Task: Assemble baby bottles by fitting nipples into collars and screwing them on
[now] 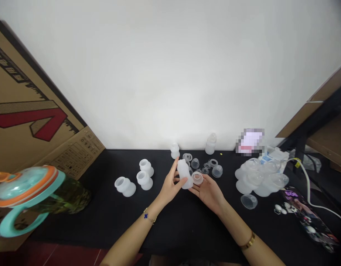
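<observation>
My left hand (168,187) grips a frosted white baby bottle (184,173) without a nipple, tilted over the middle of the table. Close beside it, my right hand (210,193) is turned palm up, with a translucent bottle collar ring (197,178) held at its fingertips. Just beyond my hands lie loose clear rings (187,157), a small clear dome cap (195,163) and a larger clear cap (217,170). One uncapped bottle (174,151) stands near the wall, and a capped bottle (211,144) is farther right.
Three uncapped bottles (125,186) stand at left. Several capped bottles (255,177) cluster at right, with a clear cap (249,201) in front. A phone (306,218), a white cable (309,188) and a lit screen (250,141) are there too. A large teal-lidded jug (45,195) stands near a cardboard box (34,111).
</observation>
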`<action>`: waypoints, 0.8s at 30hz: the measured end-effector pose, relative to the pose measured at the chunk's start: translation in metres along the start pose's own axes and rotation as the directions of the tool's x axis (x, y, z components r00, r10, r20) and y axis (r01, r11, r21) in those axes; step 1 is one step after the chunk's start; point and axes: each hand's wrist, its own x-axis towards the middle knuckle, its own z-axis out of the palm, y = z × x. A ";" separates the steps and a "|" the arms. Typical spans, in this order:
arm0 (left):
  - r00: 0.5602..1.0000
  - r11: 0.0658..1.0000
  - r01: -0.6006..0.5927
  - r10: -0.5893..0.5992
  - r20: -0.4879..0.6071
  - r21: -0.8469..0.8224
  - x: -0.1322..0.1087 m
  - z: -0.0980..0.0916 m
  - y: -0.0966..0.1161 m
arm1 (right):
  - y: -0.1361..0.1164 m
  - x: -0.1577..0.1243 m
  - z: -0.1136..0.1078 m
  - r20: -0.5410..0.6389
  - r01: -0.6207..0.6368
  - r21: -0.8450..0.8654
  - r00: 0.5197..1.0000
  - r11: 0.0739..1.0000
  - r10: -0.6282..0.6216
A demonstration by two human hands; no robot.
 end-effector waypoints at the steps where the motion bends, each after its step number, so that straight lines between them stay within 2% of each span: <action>1: 1.000 1.000 0.014 -0.014 -0.004 -0.020 0.000 0.000 -0.001 | 0.000 0.000 0.000 -0.004 -0.002 0.002 1.000 1.000 0.002; 8: 0.997 1.000 0.004 -0.005 -0.077 -0.019 0.001 0.002 -0.011 | -0.002 0.000 0.001 -0.014 -0.003 0.018 1.000 1.000 0.004; 18: 0.989 0.993 -0.020 0.037 -0.145 0.118 -0.004 0.008 -0.011 | 0.001 0.003 -0.002 -0.020 -0.012 0.011 1.000 1.000 0.012; 24: 0.988 0.998 0.006 0.006 -0.157 0.070 -0.005 0.008 -0.008 | 0.002 0.004 -0.004 -0.018 -0.024 0.000 1.000 1.000 0.024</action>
